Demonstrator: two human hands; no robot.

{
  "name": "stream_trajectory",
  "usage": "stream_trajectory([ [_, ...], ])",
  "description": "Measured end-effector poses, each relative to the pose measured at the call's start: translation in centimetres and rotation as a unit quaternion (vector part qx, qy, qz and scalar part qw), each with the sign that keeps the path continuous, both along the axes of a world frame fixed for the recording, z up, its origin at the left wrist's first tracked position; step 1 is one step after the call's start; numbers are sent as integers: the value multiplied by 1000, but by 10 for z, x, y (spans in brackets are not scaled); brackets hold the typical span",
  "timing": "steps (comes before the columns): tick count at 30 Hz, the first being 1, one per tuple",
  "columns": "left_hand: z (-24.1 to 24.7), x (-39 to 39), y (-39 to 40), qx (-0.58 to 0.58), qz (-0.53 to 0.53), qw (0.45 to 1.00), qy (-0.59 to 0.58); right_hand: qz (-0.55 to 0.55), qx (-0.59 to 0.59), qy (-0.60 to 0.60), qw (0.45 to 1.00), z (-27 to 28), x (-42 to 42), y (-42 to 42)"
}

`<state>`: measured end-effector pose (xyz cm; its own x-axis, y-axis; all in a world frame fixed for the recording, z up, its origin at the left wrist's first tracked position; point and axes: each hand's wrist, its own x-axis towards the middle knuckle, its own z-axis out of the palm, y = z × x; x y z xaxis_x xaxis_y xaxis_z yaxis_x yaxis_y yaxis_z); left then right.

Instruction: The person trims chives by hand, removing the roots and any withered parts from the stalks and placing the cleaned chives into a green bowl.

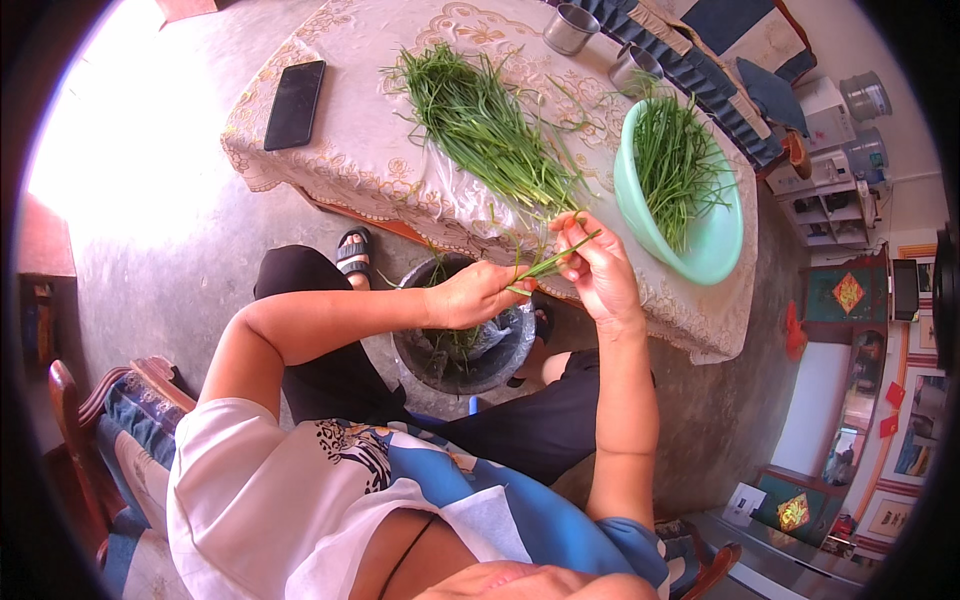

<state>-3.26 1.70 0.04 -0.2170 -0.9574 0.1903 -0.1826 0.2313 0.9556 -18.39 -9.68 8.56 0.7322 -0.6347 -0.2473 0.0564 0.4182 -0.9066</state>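
My left hand (484, 292) grips a few green chive stalks (551, 262) over the trash bucket. Their ends slant up to the right into my right hand (600, 262), whose fingers pinch them near the table edge. A large pile of long chives (487, 127) lies on the table, partly over a clear plastic bag (465, 180). To the right, a pale green plastic basin (712, 247) stands tilted in view with more chives (671, 165) in it. Below my hands, a dark bucket (427, 375) lined with a plastic bag holds green scraps and crumpled plastic.
The table wears a lace-patterned cloth (345, 37). On it are a black smartphone (295, 105) and two metal cups, one (571, 30) at the far edge. My knees flank the bucket. A wooden chair (82, 435) with cushions is at lower left; a sofa (690, 67) stands beyond the table.
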Motion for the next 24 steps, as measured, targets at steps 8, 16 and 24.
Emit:
stream_trajectory([
  [8, -2, 2, 4, -36, -7, 997, -70, -116, -59, -31, 991, 13, -1, -7],
  [16, 8, 15, -1, -34, 64, 993, -98, 339, -151, 162, 914, 46, -32, -4],
  [24, 15, 17, -3, -2, 79, 989, -126, 317, -329, 328, 827, -17, -12, 11],
])
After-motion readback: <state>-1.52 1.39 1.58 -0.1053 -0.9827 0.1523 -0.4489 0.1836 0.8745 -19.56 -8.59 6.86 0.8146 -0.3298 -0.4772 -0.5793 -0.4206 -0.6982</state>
